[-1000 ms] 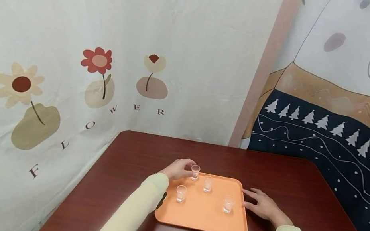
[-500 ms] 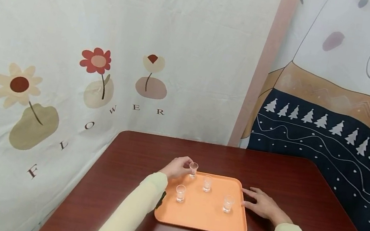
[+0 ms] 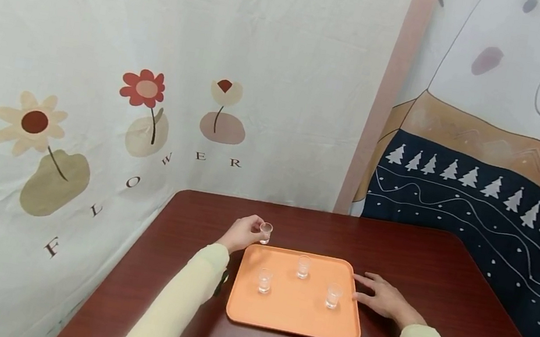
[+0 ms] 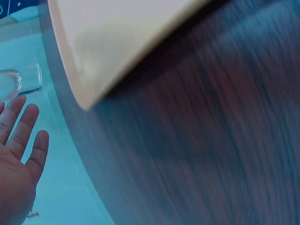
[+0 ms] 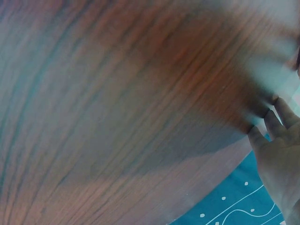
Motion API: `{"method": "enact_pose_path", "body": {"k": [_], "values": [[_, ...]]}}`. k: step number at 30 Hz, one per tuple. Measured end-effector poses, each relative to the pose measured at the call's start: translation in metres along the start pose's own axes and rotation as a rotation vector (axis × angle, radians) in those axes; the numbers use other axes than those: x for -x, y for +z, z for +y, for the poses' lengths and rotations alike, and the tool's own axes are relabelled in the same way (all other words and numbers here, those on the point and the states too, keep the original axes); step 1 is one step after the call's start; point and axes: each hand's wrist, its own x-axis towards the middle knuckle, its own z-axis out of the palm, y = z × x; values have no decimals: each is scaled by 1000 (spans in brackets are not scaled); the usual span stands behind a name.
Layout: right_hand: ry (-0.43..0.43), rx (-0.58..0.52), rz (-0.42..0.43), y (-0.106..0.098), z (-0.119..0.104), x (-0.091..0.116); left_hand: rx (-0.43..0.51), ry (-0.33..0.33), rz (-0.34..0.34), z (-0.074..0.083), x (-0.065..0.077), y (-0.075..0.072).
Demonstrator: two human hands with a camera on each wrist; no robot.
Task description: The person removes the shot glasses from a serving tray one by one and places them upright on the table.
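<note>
My left hand pinches a small clear shot glass beside the far left corner of an orange tray. The left wrist view shows that glass at the fingertips, with the other fingers stretched out. Three similar glasses stand on the tray: one at the left, one near the back and one at the right. My right hand rests with spread fingers at the tray's right edge; in the right wrist view its fingertips meet the table.
The tray lies on a dark red-brown wooden table with rounded corners. A white cloth with printed flowers hangs behind and to the left. At the right hangs a dark blue cloth with white trees.
My left hand has carried its glass from over the tray's back edge left and away, past the corner. The right hand and the other glasses stay in place.
</note>
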Motion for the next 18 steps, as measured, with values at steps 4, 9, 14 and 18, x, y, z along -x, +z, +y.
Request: {"method": "enact_pose_path", "body": {"k": [4,9,14,18], "values": [[-7,-2,6,1,0,0,15,-46,36,-9,4,-14],[-4,-3,0,3,0,0,38,-118,96,-25,12,-33],[9,-7,3,2,0,0,29,-156,136,-42,20,-49],[13,-6,1,1,0,-1,10,-188,162,-55,27,-55]]}}
